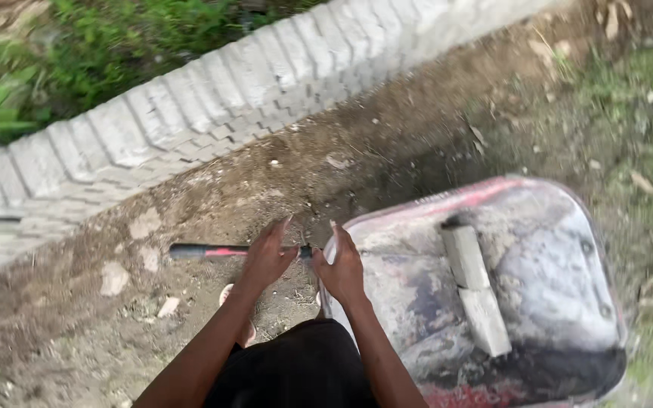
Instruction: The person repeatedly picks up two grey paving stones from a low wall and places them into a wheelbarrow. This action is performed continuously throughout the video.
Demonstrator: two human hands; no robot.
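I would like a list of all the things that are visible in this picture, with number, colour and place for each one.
Long tool handle, black with a red band: one, lying level across the middle, over the dirt; its working end cannot be seen.
Red metal wheelbarrow tray, crusted with grey cement: one, at lower right.
Grey rectangular concrete blocks: two, end to end inside the tray.
Grey paving bricks in a curved border: many, running from the left edge to the top.
Brown bare dirt strip: one, between border and wheelbarrow.
Green plants: a patch, top left.
Black garment: one, bottom centre.
Foot in a light sandal: one, partly hidden under the left arm.
Left hand: on the handle.
Right hand: at the handle's end, by the tray rim.
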